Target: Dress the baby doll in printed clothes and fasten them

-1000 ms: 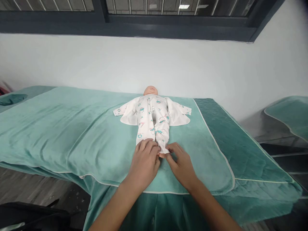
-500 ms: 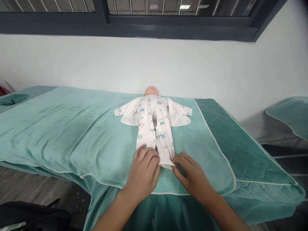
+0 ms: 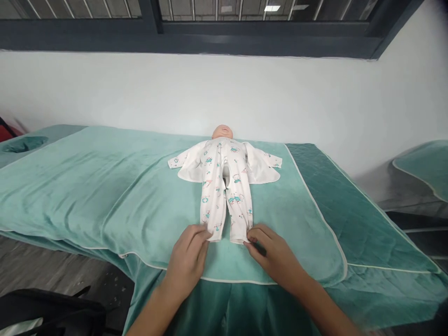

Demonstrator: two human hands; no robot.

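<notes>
White baby pants (image 3: pixel 241 207) with a teal and pink print lie flat, legs towards me and an opening at the crotch. Under and beside them spreads a matching baby shirt (image 3: pixel 263 169), its sleeves stretched out to both sides. A doll's head (image 3: pixel 222 131) shows above the collar; its body is hidden by the clothes. The left leg's cuff is pinched at its outer corner by my left hand (image 3: pixel 189 259). At the other cuff, my right hand (image 3: pixel 275 252) pinches the outer edge between thumb and fingers.
Everything lies on a light teal blanket (image 3: pixel 147 200) over a bed with a darker quilted cover (image 3: pixel 336 205). A white wall (image 3: pixel 224 91) and a barred window (image 3: pixel 266 35) stand behind. A black bag (image 3: pixel 52 310) sits at the lower left.
My left hand has moved left, from between the two legs to the left cuff's outer corner. The pant legs now lie further apart. My right hand stays at its cuff.
</notes>
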